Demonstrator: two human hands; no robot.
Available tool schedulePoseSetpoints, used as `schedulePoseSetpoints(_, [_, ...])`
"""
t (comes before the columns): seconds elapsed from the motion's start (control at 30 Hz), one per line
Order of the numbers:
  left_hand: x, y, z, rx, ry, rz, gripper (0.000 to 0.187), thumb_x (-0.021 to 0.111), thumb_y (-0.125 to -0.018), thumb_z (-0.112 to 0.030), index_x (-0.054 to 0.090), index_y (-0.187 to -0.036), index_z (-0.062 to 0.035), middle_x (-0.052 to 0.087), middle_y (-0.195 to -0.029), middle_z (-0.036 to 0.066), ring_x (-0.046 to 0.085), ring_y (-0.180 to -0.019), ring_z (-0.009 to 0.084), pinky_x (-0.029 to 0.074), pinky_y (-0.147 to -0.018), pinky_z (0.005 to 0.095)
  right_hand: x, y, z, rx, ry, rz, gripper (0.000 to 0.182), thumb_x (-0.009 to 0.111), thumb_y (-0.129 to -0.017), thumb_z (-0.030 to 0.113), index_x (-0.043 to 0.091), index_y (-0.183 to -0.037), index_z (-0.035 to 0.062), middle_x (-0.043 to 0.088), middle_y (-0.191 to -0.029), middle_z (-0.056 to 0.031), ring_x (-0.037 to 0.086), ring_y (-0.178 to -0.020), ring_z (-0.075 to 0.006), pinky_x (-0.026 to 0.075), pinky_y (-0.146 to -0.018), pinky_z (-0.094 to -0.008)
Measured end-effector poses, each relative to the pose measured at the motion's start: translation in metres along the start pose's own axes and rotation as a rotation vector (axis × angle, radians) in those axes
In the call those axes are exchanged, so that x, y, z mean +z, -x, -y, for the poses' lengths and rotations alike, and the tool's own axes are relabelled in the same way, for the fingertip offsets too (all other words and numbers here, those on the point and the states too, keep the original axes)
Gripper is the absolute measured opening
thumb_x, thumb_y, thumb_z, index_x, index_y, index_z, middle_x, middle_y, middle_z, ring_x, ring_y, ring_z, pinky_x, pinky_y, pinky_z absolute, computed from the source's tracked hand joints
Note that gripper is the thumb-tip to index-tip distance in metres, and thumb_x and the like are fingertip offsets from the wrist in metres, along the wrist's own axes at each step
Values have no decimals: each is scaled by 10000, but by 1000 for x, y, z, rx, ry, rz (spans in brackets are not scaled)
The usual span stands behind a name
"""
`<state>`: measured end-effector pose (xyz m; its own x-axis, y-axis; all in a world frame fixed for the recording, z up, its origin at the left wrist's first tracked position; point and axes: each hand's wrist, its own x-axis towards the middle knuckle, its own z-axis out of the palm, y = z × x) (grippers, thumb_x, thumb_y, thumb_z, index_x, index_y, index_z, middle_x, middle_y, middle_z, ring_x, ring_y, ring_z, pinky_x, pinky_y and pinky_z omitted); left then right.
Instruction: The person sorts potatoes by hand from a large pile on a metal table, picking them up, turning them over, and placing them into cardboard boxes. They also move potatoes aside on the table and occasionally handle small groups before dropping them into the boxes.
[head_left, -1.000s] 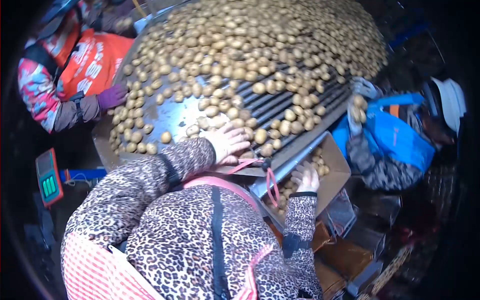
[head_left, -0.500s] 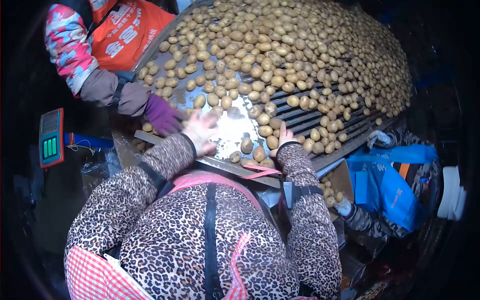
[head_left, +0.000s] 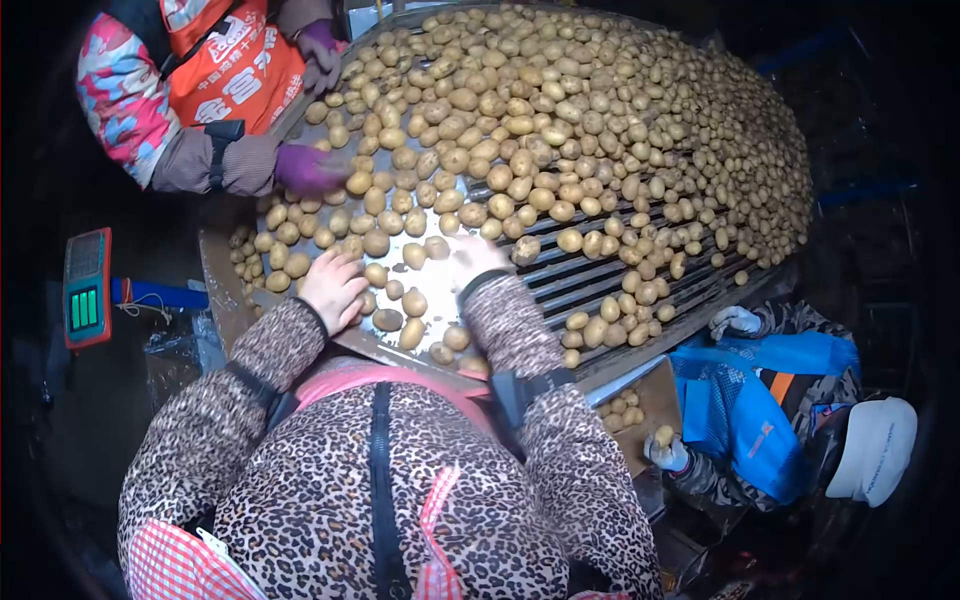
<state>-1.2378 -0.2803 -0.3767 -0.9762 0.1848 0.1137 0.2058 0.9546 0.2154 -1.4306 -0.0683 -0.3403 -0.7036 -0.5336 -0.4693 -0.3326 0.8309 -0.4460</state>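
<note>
My left hand [head_left: 335, 288] lies palm down at the near edge of the metal sorting table [head_left: 365, 348], its fingers stretched beside a few potatoes [head_left: 376, 240]. No potato shows in its grip. Over the bright bare metal, my right hand [head_left: 472, 258] is smeared by motion, close to potatoes [head_left: 437, 247] on its left. Whether its fingers hold anything is hidden by blur and glare. Between my hands several loose potatoes [head_left: 414, 301] sit on the plate, some near the front lip.
A large heap of potatoes [head_left: 640, 120] covers the slatted grate [head_left: 590, 270]. Across to the left, a co-worker's purple glove [head_left: 312, 170] reaches among potatoes. Another co-worker at right holds a potato [head_left: 664, 435] above a cardboard box [head_left: 655, 400]. A scale display [head_left: 87, 290] stands left.
My left hand has moved left and down to the table edge. My right hand has swung left and up over the plate. The co-worker's purple glove has drawn back from my left hand.
</note>
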Motion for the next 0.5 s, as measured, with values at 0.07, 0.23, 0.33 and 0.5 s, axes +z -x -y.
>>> schedulePoseSetpoints(0.07, [-6, 3, -10, -32, 125, -67, 275, 675, -719, -170, 633, -971, -71, 586, -1097, 146, 534, -1114, 363, 417, -971, 493, -37, -39, -45, 141, -91, -131, 460, 616, -834, 258, 590, -1285, 171, 548, -1295, -211, 591, -1117, -370, 495, -963, -427])
schedulePoseSetpoints(0.23, [-10, -11, -13, -35, 240, 35, 251, 643, -776, -150, 652, -1014, -70, 587, -1136, 155, 540, -1134, 372, 451, -967, 467, -46, -94, -66, 326, 266, 38, 503, 632, -889, 299, 510, -1363, 187, 394, -1394, -233, 516, -1236, -400, 469, -1034, -468])
schedulePoseSetpoints(0.33, [-1, -26, -18, -283, 515, 43, 252, 634, -840, -186, 666, -1062, -71, 593, -1178, 153, 554, -1151, 343, 467, -971, 423, -42, -57, -46, 179, 243, 12, 566, 680, -837, 255, 500, -1367, 168, 448, -1311, -268, 548, -1199, -404, 487, -1006, -461])
schedulePoseSetpoints(0.5, [8, -77, -43, -899, 2180, 331, 657, 595, -965, -378, 284, -1502, -161, 418, -1444, 100, 602, -1093, 350, 519, -930, 519, -38, -15, -32, -390, -30, 312, 711, 720, -730, 262, 460, -1383, 150, 498, -1337, -270, 508, -1247, -401, 437, -1052, -442])
